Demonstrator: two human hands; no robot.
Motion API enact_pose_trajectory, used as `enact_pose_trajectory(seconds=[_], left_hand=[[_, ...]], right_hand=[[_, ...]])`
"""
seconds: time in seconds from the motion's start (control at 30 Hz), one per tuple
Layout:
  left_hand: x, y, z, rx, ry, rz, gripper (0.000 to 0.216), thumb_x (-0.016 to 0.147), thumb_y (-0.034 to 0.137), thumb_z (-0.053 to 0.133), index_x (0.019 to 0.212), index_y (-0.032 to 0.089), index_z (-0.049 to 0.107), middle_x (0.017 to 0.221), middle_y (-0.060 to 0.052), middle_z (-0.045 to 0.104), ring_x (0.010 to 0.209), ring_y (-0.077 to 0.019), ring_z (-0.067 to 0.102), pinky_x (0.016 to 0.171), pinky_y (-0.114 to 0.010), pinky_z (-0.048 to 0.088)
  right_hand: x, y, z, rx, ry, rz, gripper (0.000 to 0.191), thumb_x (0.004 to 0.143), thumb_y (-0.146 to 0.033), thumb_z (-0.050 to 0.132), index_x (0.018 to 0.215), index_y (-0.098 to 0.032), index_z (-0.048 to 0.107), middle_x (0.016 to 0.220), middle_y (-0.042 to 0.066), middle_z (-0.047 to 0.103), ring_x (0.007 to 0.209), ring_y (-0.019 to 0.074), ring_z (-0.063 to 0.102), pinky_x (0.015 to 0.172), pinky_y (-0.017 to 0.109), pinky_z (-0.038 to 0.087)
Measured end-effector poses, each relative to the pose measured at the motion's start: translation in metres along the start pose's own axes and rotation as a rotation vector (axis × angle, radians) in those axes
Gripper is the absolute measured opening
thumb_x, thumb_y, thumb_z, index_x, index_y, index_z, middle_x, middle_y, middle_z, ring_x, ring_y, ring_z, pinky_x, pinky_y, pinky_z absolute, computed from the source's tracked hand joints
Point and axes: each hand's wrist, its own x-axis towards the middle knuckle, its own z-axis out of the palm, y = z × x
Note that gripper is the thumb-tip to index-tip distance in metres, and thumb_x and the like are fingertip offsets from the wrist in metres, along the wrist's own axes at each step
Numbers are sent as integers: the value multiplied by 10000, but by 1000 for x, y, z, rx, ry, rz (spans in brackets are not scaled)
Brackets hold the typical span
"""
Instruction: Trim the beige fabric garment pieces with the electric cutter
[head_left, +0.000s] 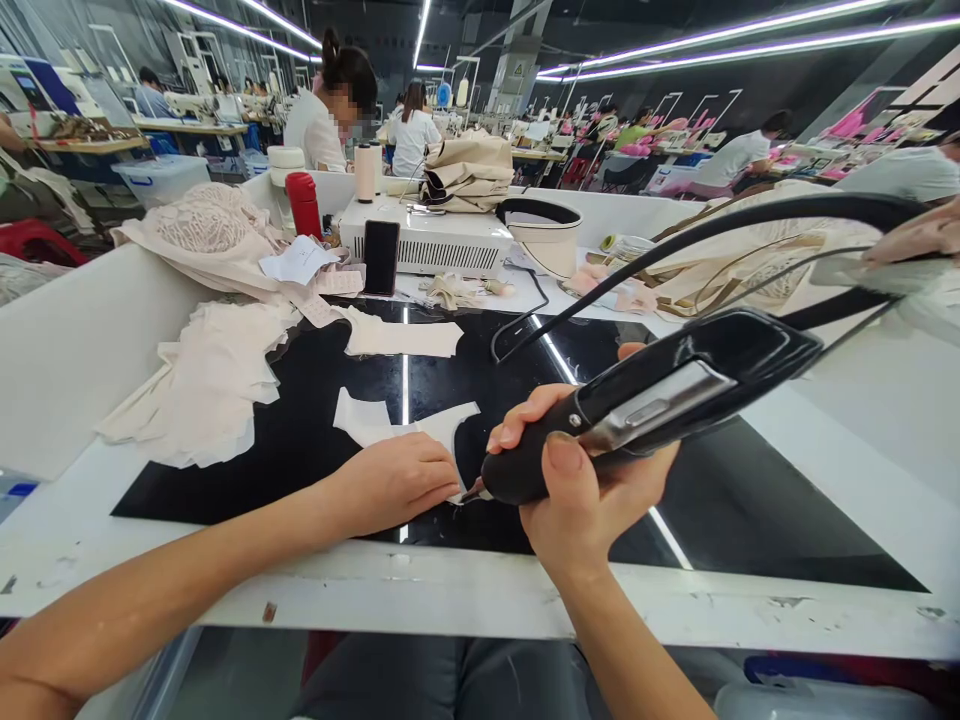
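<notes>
While the left hand point(394, 480) lies knuckles up near the near edge of the white table point(450, 600), fingers bent and pressing down on a small cream fabric piece point(367, 420) rather than closed round it, the right hand point(581, 490) is wrapped tight round the grip of a glossy black hand tool point(645, 400), thumb on top. The tool's thin tip touches the curved cut edge of the piece, just beside the left hand. Both the piece and the hands are over a shiny black mat point(750, 530) that covers the middle of the table. A black cable point(675, 250) loops up from the tool's back end.

Further in, a second flat pale piece point(401, 338) lies on the mat, so two loose pieces in all. One uneven stack of soft cream cut pieces point(202, 390) sits at the mat's left edge.

Toward the far edge stand one dark phone point(381, 257) propped upright against a white ribbed machine box point(427, 240), one red bottle point(304, 203) and one pale thread cone point(365, 172). Folded beige cloth point(466, 170) rests on top of the box. Beside the box is a white tub with a black rim point(544, 240); I cannot see what it holds. A heap of pinkish lace point(206, 230) fills the far left corner
</notes>
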Motion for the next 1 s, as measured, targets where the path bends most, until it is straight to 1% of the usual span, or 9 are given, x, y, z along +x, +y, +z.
enact_pose_trajectory(seconds=[0.2, 0.33, 0.4, 0.47, 0.57, 0.67, 0.77, 0.87, 1.0], left_hand=[[4, 1, 0, 55, -31, -78, 105, 1039, 208, 695, 943, 167, 680, 961, -36, 705, 900, -204, 672, 872, -314, 538], [6, 4, 1, 45, 35, -100, 118, 968, 114, 761, 967, 174, 660, 1012, -33, 692, 937, -196, 662, 867, -291, 535], [6, 4, 2, 41, 71, -64, 122, 978, 93, 736, 951, 176, 650, 1019, -36, 691, 941, -196, 660, 875, -293, 530], [6, 2, 5, 42, 69, -14, 130, 1009, 84, 681, 928, 178, 642, 977, -31, 692, 904, -192, 661, 870, -301, 526], [5, -1, 8, 51, 18, 14, 148, 1032, 58, 610, 956, 180, 645, 913, -20, 688, 868, -193, 667, 840, -303, 525], [3, -2, 6, 65, -35, 33, 170, 1031, 30, 573, 998, 175, 654, 939, -32, 704, 899, -197, 684, 837, -300, 530], [1, -3, 0, 78, -72, 94, 174, 1030, 26, 569, 1029, 168, 671, 981, -49, 731, 955, -205, 701, 881, -312, 540], [-2, -5, -6, 72, -94, 142, 146, 1061, 81, 579, 1086, 170, 691, 1026, -58, 753, 987, -204, 713, 917, -313, 547], [-6, -8, -7, 52, -56, 189, 123, 1075, 181, 631, 1163, 156, 713, 1069, -76, 753, 1009, -211, 723, 932, -316, 561]], right_hand=[[0, 0, 0, -24, 12, 10, 407, 919, -344, 821, 1205, -309, 533, 868, -41, 683, 576, 127, 647, 501, 267, 581], [-1, 0, 1, -41, 13, 14, 398, 927, -356, 812, 1202, -318, 526, 872, -53, 672, 577, 125, 659, 509, 258, 579], [-1, 0, 1, -27, 10, 15, 389, 929, -347, 811, 1197, -321, 531, 876, -52, 674, 582, 121, 662, 517, 254, 584], [-1, 0, 1, -8, 9, 13, 387, 926, -339, 817, 1192, -319, 537, 876, -48, 681, 583, 118, 659, 520, 253, 589], [0, 1, 1, 4, 11, 8, 384, 925, -336, 823, 1191, -318, 547, 876, -47, 692, 585, 114, 656, 515, 245, 587], [0, 1, 1, 7, 1, 4, 364, 929, -326, 819, 1180, -317, 555, 875, -50, 698, 587, 110, 655, 507, 231, 577], [1, 1, 1, 3, -7, 6, 343, 932, -320, 813, 1161, -315, 557, 874, -51, 697, 587, 109, 654, 510, 232, 577], [1, 1, 2, -7, -1, 8, 341, 930, -317, 812, 1153, -312, 555, 870, -57, 696, 583, 110, 653, 519, 241, 589], [2, 0, 2, -27, 17, 5, 368, 920, -325, 820, 1178, -313, 559, 863, -58, 695, 575, 117, 651, 512, 256, 595]])
